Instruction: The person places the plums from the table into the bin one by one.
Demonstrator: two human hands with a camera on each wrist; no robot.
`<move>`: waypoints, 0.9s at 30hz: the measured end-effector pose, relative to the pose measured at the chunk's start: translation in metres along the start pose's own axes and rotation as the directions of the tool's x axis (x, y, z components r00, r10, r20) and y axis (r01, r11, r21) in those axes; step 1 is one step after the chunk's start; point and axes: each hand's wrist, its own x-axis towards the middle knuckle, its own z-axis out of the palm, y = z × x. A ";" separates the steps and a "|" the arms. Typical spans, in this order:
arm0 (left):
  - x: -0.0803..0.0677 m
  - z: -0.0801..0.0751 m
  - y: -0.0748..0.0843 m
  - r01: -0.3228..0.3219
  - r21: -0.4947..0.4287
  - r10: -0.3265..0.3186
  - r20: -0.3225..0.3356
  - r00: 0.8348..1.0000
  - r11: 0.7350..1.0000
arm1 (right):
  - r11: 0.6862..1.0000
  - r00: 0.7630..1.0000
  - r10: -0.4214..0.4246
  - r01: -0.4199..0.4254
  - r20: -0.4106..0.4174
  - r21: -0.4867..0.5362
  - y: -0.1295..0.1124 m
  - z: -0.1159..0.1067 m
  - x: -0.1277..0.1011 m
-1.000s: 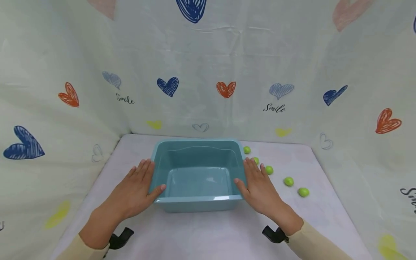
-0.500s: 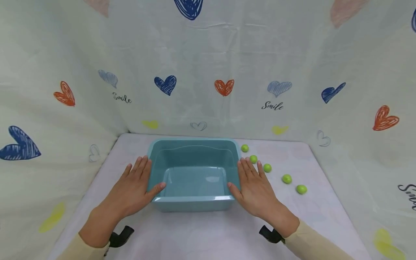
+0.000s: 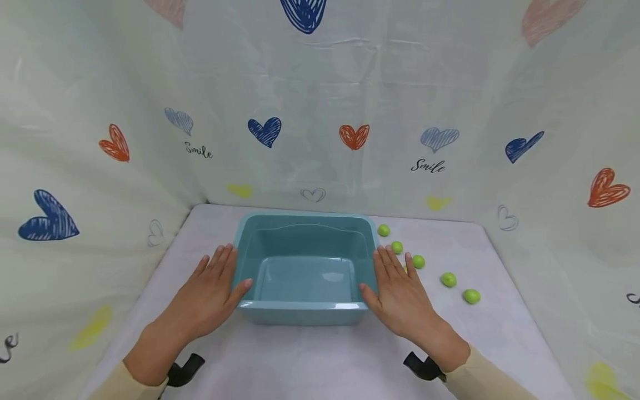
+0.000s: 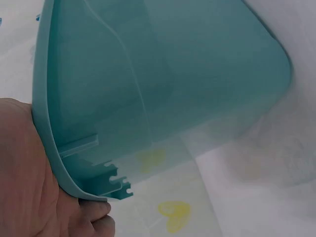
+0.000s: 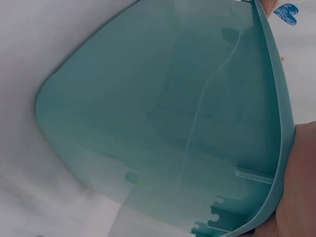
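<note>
Nearest, the left hand (image 3: 207,294) and right hand (image 3: 400,294) lie flat with fingers straight against the two short sides of the tub (image 3: 305,314), thumbs on its near rim; neither grips. The tub stands mid-counter (image 3: 320,361). Wrist views alone show the rim's notched underside (image 4: 111,185). Beyond the right hand, five green balls (image 3: 448,279) trail across the counter, and behind hangs the heart-print cloth (image 3: 350,83).

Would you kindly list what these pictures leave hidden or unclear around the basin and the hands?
- Head view: the right hand may cover a sixth green ball; only a green sliver shows.
- Head view: the teal basin hides the table under it.
- Left wrist view: the left hand is cut off by the frame edge; its fingers are unseen.
- Right wrist view: no balls are visible behind the basin wall.
</note>
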 end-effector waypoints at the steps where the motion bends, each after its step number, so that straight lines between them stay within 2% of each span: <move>1: 0.002 0.001 0.001 -0.009 0.000 0.009 0.000 1.000 1.000 | 1.000 1.000 0.002 -0.002 0.002 0.000 0.001 -0.001 -0.001; 6: 0.009 0.006 0.005 -0.033 -0.001 0.033 0.007 0.999 0.999 | 1.000 1.000 0.025 -0.025 0.005 0.006 0.007 -0.005 -0.008; 12: 0.010 0.003 0.010 -0.021 0.020 0.020 0.025 0.999 1.000 | 0.999 0.999 0.031 -0.031 0.009 0.014 0.010 -0.002 -0.009; 17: 0.011 0.000 0.008 -0.007 0.050 0.006 0.016 1.000 0.999 | 1.000 1.000 0.015 -0.015 0.005 -0.009 0.011 0.002 -0.003; 22: 0.008 0.001 0.002 0.028 0.038 -0.029 0.021 0.999 0.999 | 1.000 1.000 -0.001 0.001 0.015 0.000 0.010 0.004 0.008; 27: 0.009 0.002 0.000 0.019 0.058 -0.020 0.012 1.000 0.998 | 1.000 1.000 0.014 -0.014 0.019 -0.011 0.011 0.004 0.008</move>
